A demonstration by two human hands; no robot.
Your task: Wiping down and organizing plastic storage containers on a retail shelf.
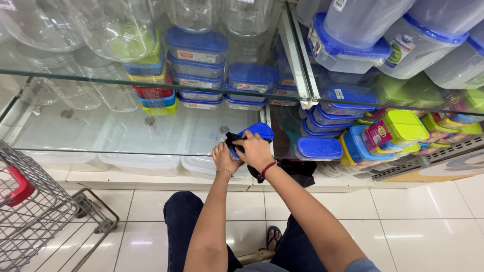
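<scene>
**Shop aisle: shelving and floor**

Glass shelves [151, 80] on pale metal frames run across the upper view, divided by a white upright [297, 60]. Stacks of blue-lidded plastic boxes [197, 68] stand at centre; clear plastic jars [106, 25] fill the upper left; green and yellow lidded boxes [403, 126] crowd the right bay. The lowest glass level on the left is largely bare. Floor is glossy white tile [413, 226] with dark grout lines, reflecting overhead light. A wire shopping trolley [35, 211] with a red handle stands at lower left.

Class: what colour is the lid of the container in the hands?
Blue lid, head view.
</scene>
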